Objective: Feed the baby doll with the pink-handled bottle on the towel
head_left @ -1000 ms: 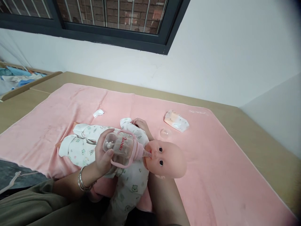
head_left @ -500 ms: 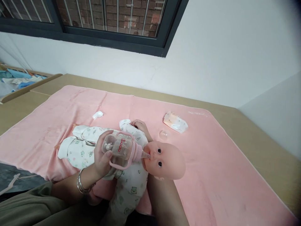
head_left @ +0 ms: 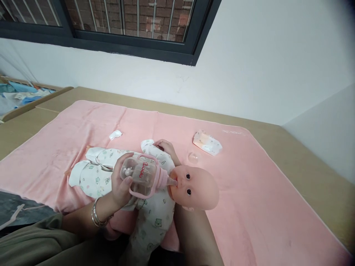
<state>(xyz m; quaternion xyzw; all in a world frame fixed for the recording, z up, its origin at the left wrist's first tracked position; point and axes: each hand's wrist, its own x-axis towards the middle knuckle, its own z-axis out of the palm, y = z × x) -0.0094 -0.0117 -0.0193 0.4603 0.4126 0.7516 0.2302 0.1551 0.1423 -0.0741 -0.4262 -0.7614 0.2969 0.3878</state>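
Observation:
A baby doll (head_left: pixel 195 186) in a white printed outfit lies on its back across my lap, its head to the right. My left hand (head_left: pixel 122 181) is wrapped around the base end of a clear baby bottle (head_left: pixel 144 173) with pink handles and collar. The bottle lies almost level above the doll's chest, and its teat touches the doll's mouth. My right forearm passes beneath the doll's neck. On the far side my right hand (head_left: pixel 165 146) comes out with curled fingers against the doll's sleeved arm; part of that hand is hidden.
A pink blanket (head_left: pixel 266 195) covers much of the wooden surface (head_left: pixel 310 166). On it lie a clear dome cap (head_left: pixel 193 157), a soft printed packet (head_left: pixel 207 143) and a small crumpled white piece (head_left: pixel 115 135). Behind rise a white wall and a dark-framed window (head_left: pixel 133 40).

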